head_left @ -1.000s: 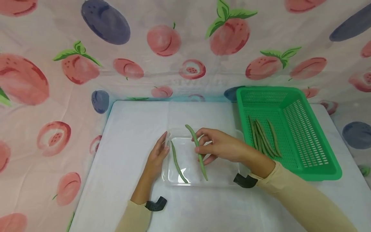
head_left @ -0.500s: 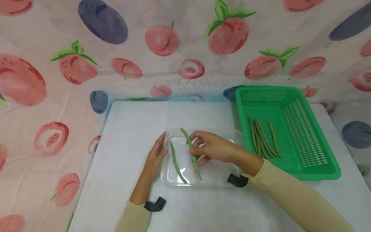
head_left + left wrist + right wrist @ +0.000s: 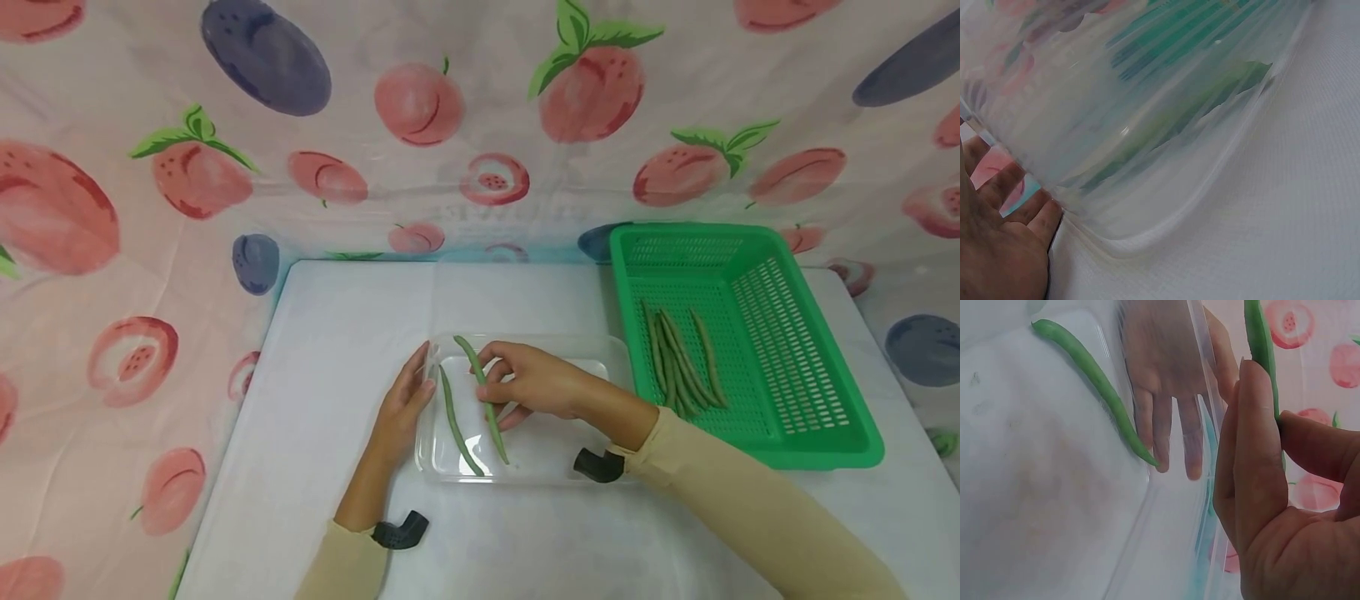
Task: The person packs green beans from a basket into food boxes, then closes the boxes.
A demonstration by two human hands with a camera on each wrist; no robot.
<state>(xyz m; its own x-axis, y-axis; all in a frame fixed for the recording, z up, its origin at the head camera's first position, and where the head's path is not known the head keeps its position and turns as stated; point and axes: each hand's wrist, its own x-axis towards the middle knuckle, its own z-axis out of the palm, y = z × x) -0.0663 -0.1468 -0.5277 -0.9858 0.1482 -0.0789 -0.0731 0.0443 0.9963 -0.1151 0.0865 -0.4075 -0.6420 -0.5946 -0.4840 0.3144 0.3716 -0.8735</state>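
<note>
My right hand (image 3: 536,379) pinches a green bean (image 3: 492,423), thumb and fingers clamped on the middle of it. This bean slants above the left half of the clear box (image 3: 555,454), one end towards the box's far side and the other towards its near side; I cannot tell whether the near end touches the box floor. A second bean (image 3: 453,421) lies inside the box near its left end, slanting much the same way. My left hand (image 3: 405,404) rests against the outside of the box's left wall, its fingers straight and a little apart, with the thumb up by the rim. To the right of the box, and reaching farther back than it, stands a green basket (image 3: 843,450). Several more beans (image 3: 678,358) lie in the basket's half nearest the box, most bunched side by side and one slightly apart, farther from the box. The white worktop (image 3: 345,317) carries both box and basket. Behind the box hangs a cloth (image 3: 337,125) printed with pink and blue fruit. Beige sleeves (image 3: 757,500) cover my forearms, with a black piece (image 3: 401,530) by each cuff.
</note>
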